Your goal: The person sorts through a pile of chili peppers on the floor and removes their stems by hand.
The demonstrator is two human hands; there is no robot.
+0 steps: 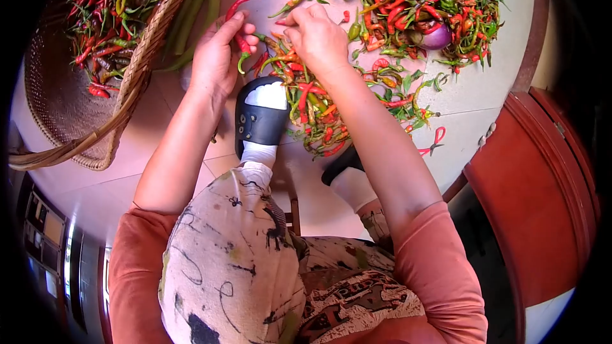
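Observation:
A curved red chili (241, 43) with a green tip is pinched between the thumb and fingers of my left hand (220, 54), beside the basket. My right hand (317, 37) is over the near pile of chilies (309, 102), its thumb and fingertips pressed together around something too small to name, with a bit of red at the fingertips. Just right of that hand, short red and green pieces lie on the floor. Beyond them is a larger heap of red and green chilies (408, 6) with a purple round vegetable (436, 37) in it.
A woven basket (131, 76) of chilies stands at the left, with long green pods (194, 13) beside it. My slippered foot (261, 114) is between basket and pile. Red-handled scissors (436, 145) lie on the tiles at the right, near a red wooden cabinet (535, 197).

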